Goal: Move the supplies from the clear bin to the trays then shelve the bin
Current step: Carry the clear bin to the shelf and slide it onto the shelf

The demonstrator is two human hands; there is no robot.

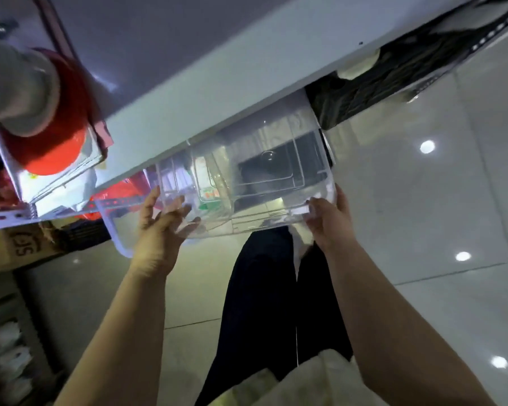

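The clear bin (264, 159) is held out in front of me, its far end under the edge of a white tabletop (217, 83). It looks empty; I see shelf items through its walls. My left hand (162, 227) grips its near left rim, fingers spread against the plastic. My right hand (329, 218) holds the near right corner. A clear tray (59, 183) on the table's left holds a red roll (56, 112) and a grey roll (18, 83).
A perforated metal shelf rail (41, 212) runs at the left, with a cardboard box (21, 247) below it and bagged items lower down. A black pile (393, 74) lies under the table at right. Glossy tiled floor (423, 230) and my dark trousers (264, 303) are below.
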